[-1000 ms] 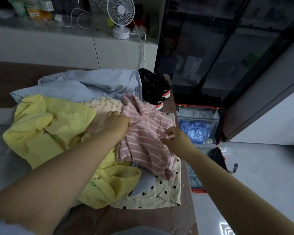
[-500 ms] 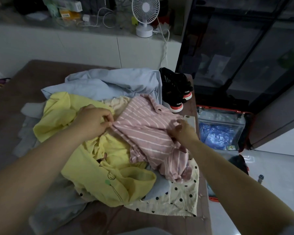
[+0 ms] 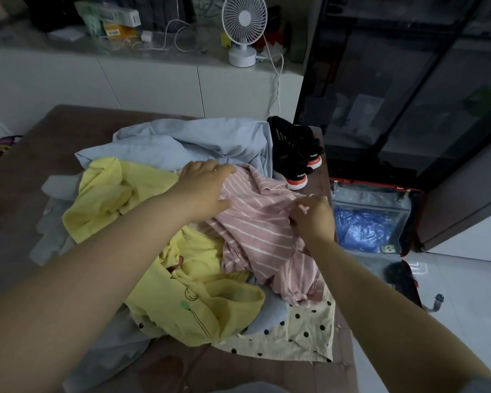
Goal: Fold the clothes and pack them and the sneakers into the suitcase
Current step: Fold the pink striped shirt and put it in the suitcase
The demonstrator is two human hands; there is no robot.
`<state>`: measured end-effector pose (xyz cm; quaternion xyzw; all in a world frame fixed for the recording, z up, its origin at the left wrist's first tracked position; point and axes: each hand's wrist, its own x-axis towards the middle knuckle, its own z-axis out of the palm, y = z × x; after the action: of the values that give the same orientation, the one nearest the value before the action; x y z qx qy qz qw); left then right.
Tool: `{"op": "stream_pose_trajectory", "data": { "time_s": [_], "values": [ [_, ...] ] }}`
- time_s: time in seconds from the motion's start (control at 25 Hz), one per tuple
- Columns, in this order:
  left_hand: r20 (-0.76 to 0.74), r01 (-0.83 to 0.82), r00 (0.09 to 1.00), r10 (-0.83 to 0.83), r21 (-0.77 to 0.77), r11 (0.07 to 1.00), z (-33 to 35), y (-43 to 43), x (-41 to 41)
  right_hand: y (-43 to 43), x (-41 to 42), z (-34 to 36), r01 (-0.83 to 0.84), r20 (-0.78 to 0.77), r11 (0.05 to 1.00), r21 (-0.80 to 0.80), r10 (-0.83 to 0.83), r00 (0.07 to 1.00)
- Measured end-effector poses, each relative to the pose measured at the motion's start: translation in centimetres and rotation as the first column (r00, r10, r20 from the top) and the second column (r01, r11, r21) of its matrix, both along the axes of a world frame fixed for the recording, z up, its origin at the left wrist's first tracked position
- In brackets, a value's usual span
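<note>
A: Right, head view. Where are the hands?

B: Both on the pink white-striped top (image 3: 261, 228), centre of the heap. Left hand (image 3: 207, 188) sits at approx 11 o'clock on it, fingers straight & close together, laid flat on the cloth, thumb out to the side. Right hand (image 3: 312, 219) is at its 3 o'clock edge, fingers curled in, pinching a bit of fabric.

A: Other clothes?

B: Crumpled yellow cotton garment w/ a small line drawing (image 3: 204, 285) at 8 o'clock of the top, partly under it. Pale blue bunched cloth (image 3: 204, 140) at 12. Cream black-dotted fabric (image 3: 304, 336) at 6, lowest layer. All on a brown surface (image 3: 40, 171). Black sneakers w/ red-and-white soles (image 3: 292, 157) at 1 o'clock, by the corner. Open red-rimmed suitcase (image 3: 380, 185) on the floor at 3 o'clock, blue crinkled plastic bag (image 3: 363, 228) inside.

A: How'll the top handle?

B: Light, limp, no stiffness, I'd say. It'll sag wherever it's not held & may drag the yellow one along. Best taken at two spread pts, e.g. shoulders or hem corners, lifted clear, then laid flat to fold. Nothing looks folded yet, so early stage.
</note>
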<state>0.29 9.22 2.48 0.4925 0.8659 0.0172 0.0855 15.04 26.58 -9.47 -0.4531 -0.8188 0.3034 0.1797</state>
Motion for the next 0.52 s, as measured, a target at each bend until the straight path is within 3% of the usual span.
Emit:
{"op": "stream_pose_trajectory", "data": {
  "time_s": [0.08, 0.16, 0.2, 0.28, 0.4, 0.48, 0.52],
  "values": [
    [0.068, 0.012, 0.997, -0.025, 0.181, 0.983, 0.6, 0.2, -0.2, -1.2, -1.3, 4.0, 0.034, -0.292, 0.999, -0.011, -0.036, 0.956],
    [0.184, -0.044, 0.982, -0.047, 0.458, 0.888, 2.1, 0.5, -0.4, -4.1, -3.2, 8.1, -0.114, -0.505, 0.988, 0.104, 0.152, 0.85],
    [0.254, -0.106, 0.966, -0.051, 0.566, 0.818, 3.0, 0.8, -0.7, -6.4, -4.2, 9.5, -0.235, -0.532, 0.946, 0.222, 0.32, 0.784],
    [0.347, -0.204, 0.937, -0.047, 0.65, 0.732, 4.8, 0.7, -1.7, -12.1, -5.1, 10.2, -0.523, -0.424, 0.752, 0.4, 0.658, 0.622],
    [0.338, -0.105, 0.938, -0.071, 0.476, 0.873, 5.0, -0.9, -2.7, -19.9, -4.1, 7.3, -0.767, -0.141, 0.368, 0.525, 0.927, 0.348],
    [0.341, 0.033, 0.932, -0.123, 0.26, 0.965, 2.6, -2.2, -1.6, -22.5, -2.9, 4.5, -0.834, -0.011, 0.24, 0.497, 0.963, 0.27],
    [0.327, 0.099, 0.933, -0.147, 0.157, 0.983, 1.0, -2.7, -0.7, -22.9, -2.4, 3.3, -0.857, 0.035, 0.22, 0.465, 0.963, 0.267]
  ]
}}
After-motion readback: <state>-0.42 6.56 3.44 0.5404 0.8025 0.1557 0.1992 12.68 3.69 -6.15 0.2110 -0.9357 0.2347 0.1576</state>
